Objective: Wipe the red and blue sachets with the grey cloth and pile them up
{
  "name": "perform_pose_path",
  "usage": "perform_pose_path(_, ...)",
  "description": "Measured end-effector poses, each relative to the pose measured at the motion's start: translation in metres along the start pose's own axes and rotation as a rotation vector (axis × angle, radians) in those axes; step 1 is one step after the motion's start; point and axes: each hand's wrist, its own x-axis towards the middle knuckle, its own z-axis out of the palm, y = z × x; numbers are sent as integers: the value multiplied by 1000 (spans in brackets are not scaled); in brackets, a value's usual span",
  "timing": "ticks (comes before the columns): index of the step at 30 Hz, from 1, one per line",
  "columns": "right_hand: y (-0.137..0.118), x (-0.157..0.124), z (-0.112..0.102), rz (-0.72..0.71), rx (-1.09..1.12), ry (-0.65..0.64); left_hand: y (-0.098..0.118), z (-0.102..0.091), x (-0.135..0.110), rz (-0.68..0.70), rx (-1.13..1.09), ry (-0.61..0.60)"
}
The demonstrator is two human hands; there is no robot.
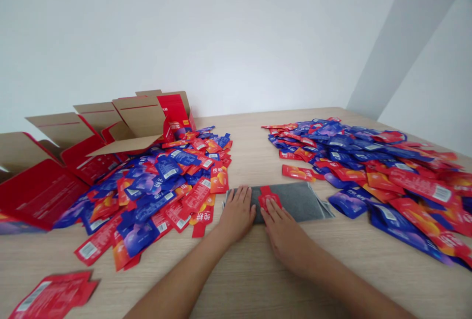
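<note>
A folded grey cloth-like sheet (300, 201) lies flat on the table in front of me. My left hand (238, 213) rests palm down on its left end, fingers stretched out. On the sheet lies a small red sachet (266, 192), partly covered by my right hand (282, 233). The fingers of that hand are extended flat over the sachet, pressing on it rather than wrapping round it. Loose layers show at the sheet's right end.
Left of my hands spreads a heap of red and blue sachets (169, 166), with open red cartons (129, 117) behind it. Another sachet pile (354, 147) covers the right side. A few red sachets (51, 297) lie at the near left of the wooden table (249, 137).
</note>
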Motion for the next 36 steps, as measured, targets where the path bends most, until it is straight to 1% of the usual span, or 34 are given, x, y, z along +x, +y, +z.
perform_pose_path(3, -1, 8, -2, 5, 9, 4, 0, 1, 0, 9, 8, 14)
perform_pose_path(6, 12, 24, 0, 11, 4, 30, -1, 2, 0, 12, 11, 29)
perform_pose_path(9, 22, 36, 6, 25, -15, 88, -2, 4, 0, 8, 14, 32)
perform_pose_path(11, 22, 38, 10, 75, -22, 133, -2, 5, 0, 5, 17, 34)
perform_pose_path(14, 18, 30, 13, 211, -33, 181, -2, 4, -1, 2, 11, 33)
perform_pose_path(16, 19, 23, 10, 285, -36, 187, -1, 2, -1, 2, -7, 26)
perform_pose_path(20, 34, 16, -6, 308, 23, 178, 0, 0, -2, 4, -33, 16)
perform_pose_path(23, 45, 16, -19, 334, 39, 236, 0, -1, -2, -2, -37, 13)
perform_pose_path(25, 44, 16, -24, 300, 49, 273, 0, -1, -2, -1, -42, 14)
perform_pose_path(27, 37, 15, -26, 209, 115, 265, -1, 0, -2, -3, -49, 18)
perform_pose_path(30, 19, 12, -24, 23, 249, 159, -1, 1, -3, -25, -53, 30)
perform_pose_path(32, 9, 11, -20, -75, 260, 88, -2, 2, -3, -30, -53, 21)
perform_pose_path(34, 5, 12, -16, -125, 232, 59, -2, 2, -3, -19, -55, 2)
perform_pose_path(36, 6, 16, -12, -136, 218, 68, -3, 2, -3, 1, -61, -6)
